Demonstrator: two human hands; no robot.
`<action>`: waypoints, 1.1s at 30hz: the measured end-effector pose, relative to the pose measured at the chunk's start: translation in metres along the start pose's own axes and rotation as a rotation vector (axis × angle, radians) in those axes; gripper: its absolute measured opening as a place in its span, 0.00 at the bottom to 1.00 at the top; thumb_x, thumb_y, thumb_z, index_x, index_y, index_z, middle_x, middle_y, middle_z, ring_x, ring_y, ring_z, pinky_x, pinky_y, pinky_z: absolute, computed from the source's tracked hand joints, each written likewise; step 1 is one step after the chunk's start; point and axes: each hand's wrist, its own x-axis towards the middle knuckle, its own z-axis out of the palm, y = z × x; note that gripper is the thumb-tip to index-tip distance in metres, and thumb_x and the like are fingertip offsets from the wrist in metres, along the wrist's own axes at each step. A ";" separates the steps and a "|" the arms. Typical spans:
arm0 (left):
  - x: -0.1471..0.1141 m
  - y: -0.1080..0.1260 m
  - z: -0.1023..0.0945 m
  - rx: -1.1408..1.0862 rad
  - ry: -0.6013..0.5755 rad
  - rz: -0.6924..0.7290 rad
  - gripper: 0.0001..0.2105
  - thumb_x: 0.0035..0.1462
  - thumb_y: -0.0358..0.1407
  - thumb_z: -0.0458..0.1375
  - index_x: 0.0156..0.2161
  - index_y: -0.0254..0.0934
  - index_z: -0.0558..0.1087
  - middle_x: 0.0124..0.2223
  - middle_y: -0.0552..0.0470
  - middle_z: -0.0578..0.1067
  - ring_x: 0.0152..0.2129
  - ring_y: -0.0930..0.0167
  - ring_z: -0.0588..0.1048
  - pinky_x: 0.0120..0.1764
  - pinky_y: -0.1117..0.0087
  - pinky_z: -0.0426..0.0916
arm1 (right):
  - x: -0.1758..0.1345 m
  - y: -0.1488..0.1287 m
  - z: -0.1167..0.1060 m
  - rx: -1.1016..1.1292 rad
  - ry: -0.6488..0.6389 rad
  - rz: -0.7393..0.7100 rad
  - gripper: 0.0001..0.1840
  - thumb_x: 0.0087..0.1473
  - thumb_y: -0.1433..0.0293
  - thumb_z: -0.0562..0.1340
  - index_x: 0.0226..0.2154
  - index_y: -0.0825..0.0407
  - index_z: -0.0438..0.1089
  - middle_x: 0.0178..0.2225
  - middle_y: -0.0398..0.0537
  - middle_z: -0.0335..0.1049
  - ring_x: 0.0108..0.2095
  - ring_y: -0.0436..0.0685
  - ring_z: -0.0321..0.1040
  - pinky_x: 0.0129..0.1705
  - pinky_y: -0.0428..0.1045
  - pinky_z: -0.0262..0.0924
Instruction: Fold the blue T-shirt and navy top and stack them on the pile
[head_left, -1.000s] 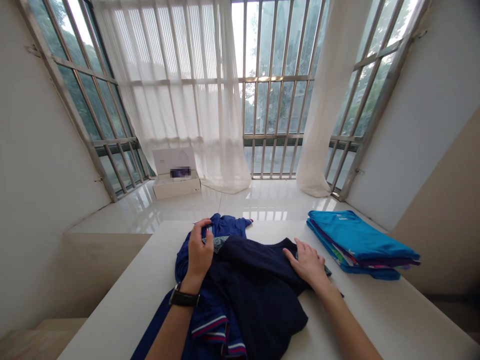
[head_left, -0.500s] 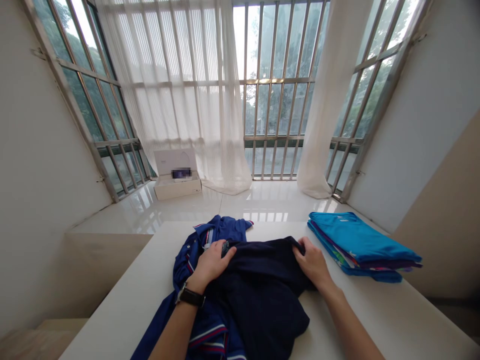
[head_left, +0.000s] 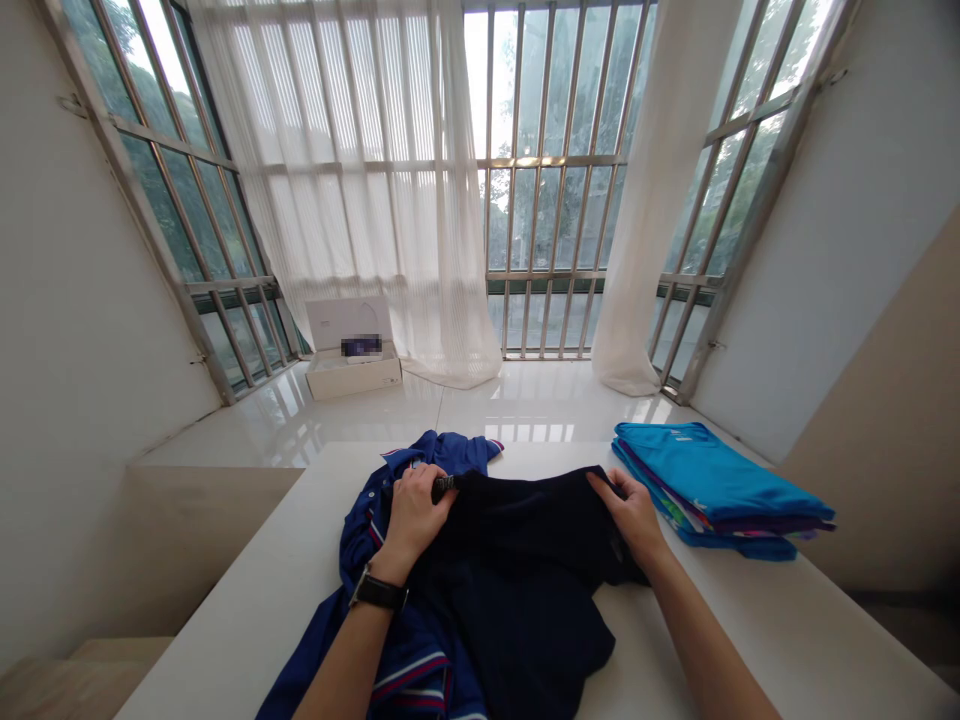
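Navy fabric is filling the middle of the head view: we are holding a dark navy garment (head_left: 517, 570) by its upper edge, stretched between our two hands over the white table (head_left: 757, 620). Our left hand (head_left: 414, 512) is closing its fingers around the garment's left corner, the knuckles curled tight on the cloth, with a black watch (head_left: 379, 592) sitting on that wrist. Our right hand (head_left: 634, 513) is pinching the right corner, fingers narrowed down onto the fabric and thumb tucked beneath it, so both grips are clamped on the same piece. The rest of the garment is draping down toward us and lying rumpled on the tabletop.

Beneath and to the left of it, a royal blue shirt (head_left: 360, 540) with red and white striped trim is lying crumpled, partly covered by the navy cloth. Near our right hand, but apart from it, a folded stack of clothes (head_left: 712, 485) with a turquoise piece on top is resting on the table. Beyond the table, an open white box (head_left: 351, 350) is sitting on the glossy floor beside the sheer curtains (head_left: 375, 190).
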 end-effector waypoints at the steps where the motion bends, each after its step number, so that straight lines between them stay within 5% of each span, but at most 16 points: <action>1: 0.001 0.000 -0.001 -0.041 0.029 -0.012 0.04 0.57 0.38 0.58 0.35 0.40 0.73 0.39 0.49 0.77 0.41 0.60 0.71 0.45 0.59 0.63 | 0.000 0.000 0.000 0.023 0.008 0.003 0.28 0.46 0.47 0.66 0.19 0.47 0.53 0.18 0.35 0.51 0.21 0.49 0.50 0.22 0.46 0.49; 5: 0.006 -0.003 -0.007 -0.244 0.161 -0.046 0.03 0.54 0.38 0.61 0.34 0.42 0.74 0.40 0.50 0.78 0.49 0.57 0.69 0.53 0.55 0.60 | 0.003 0.001 -0.001 0.065 0.091 -0.013 0.25 0.44 0.48 0.68 0.22 0.49 0.59 0.20 0.37 0.59 0.22 0.50 0.56 0.23 0.46 0.54; 11: 0.003 0.001 -0.023 -1.034 -0.129 -0.215 0.14 0.53 0.47 0.63 0.34 0.38 0.70 0.28 0.57 0.71 0.25 0.72 0.71 0.30 0.72 0.67 | 0.008 0.007 -0.004 0.140 0.093 -0.013 0.24 0.44 0.49 0.69 0.34 0.50 0.69 0.31 0.44 0.74 0.32 0.57 0.69 0.33 0.49 0.63; 18: 0.002 0.000 -0.030 -1.434 -0.171 -0.311 0.14 0.52 0.42 0.66 0.39 0.38 0.70 0.33 0.56 0.74 0.28 0.75 0.74 0.33 0.76 0.70 | 0.010 0.008 -0.009 -0.022 0.032 -0.066 0.25 0.49 0.47 0.64 0.33 0.52 0.76 0.32 0.49 0.77 0.36 0.62 0.72 0.41 0.53 0.63; 23: 0.004 -0.004 -0.027 -1.449 -0.109 -0.311 0.17 0.50 0.40 0.67 0.41 0.38 0.68 0.34 0.56 0.75 0.28 0.75 0.74 0.34 0.75 0.70 | 0.007 0.016 -0.007 -0.258 -0.162 -0.049 0.21 0.47 0.49 0.65 0.31 0.50 0.76 0.33 0.49 0.78 0.37 0.64 0.72 0.42 0.54 0.61; 26: 0.001 -0.005 -0.032 -1.349 -0.173 -0.235 0.17 0.50 0.39 0.66 0.43 0.39 0.67 0.35 0.56 0.75 0.30 0.74 0.75 0.36 0.73 0.70 | -0.003 0.020 -0.008 -0.396 -0.316 -0.031 0.19 0.44 0.50 0.67 0.26 0.49 0.75 0.27 0.47 0.76 0.31 0.62 0.70 0.35 0.53 0.60; 30: -0.007 -0.007 -0.045 -0.858 -0.359 -0.015 0.14 0.47 0.35 0.64 0.40 0.38 0.70 0.38 0.52 0.76 0.37 0.68 0.75 0.41 0.69 0.69 | -0.018 0.005 -0.020 -0.337 -0.287 -0.127 0.22 0.51 0.49 0.61 0.24 0.50 0.72 0.23 0.44 0.72 0.28 0.58 0.66 0.32 0.50 0.59; 33: -0.016 -0.006 -0.062 -0.423 -0.419 0.095 0.04 0.49 0.34 0.61 0.30 0.37 0.71 0.30 0.54 0.75 0.31 0.67 0.74 0.37 0.68 0.66 | -0.027 -0.023 -0.045 -0.196 -0.186 -0.162 0.22 0.52 0.49 0.61 0.30 0.51 0.73 0.28 0.44 0.74 0.32 0.57 0.68 0.35 0.49 0.62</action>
